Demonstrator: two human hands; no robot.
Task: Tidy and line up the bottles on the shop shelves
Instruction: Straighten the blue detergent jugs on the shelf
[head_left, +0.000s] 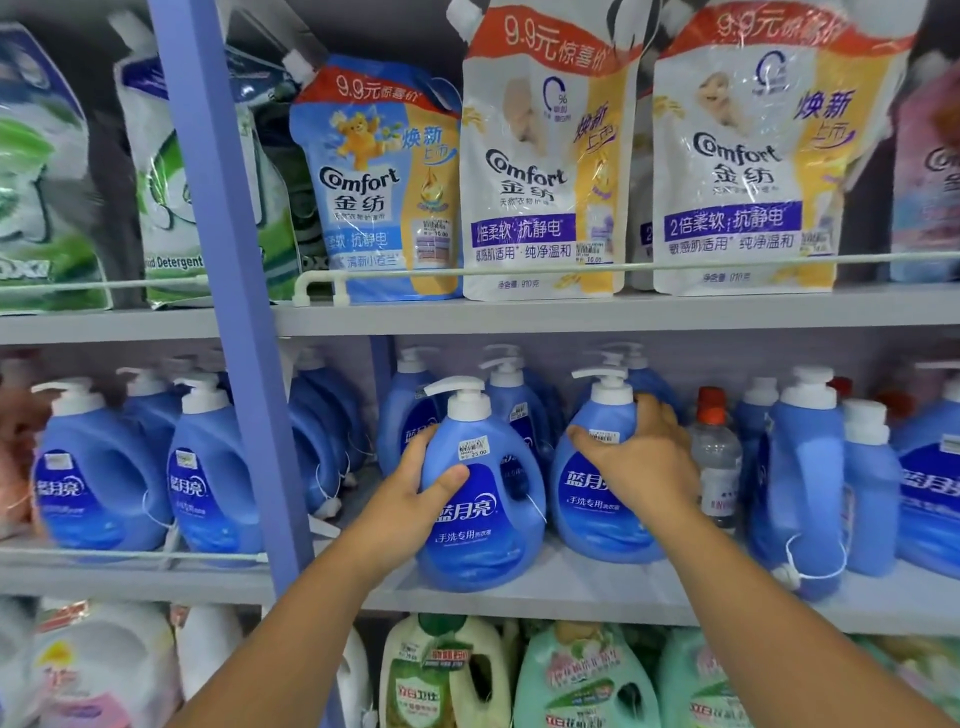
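Observation:
Two blue pump bottles of detergent stand at the front of the middle shelf (571, 587). My left hand (415, 493) grips the left bottle (483, 519) by its side, thumb across the label. My right hand (639, 457) grips the right bottle (597, 499) at its shoulder, fingers wrapped behind the neck. The left bottle stands a little further forward than the right one. More blue pump bottles (514, 405) stand in rows behind them.
A clear bottle with a red cap (719, 457) stands right of my right hand, then further blue bottles (810, 478). A blue shelf upright (244, 364) divides the bays. Softener pouches (540, 156) fill the top shelf; green and white jugs (582, 680) fill the bottom.

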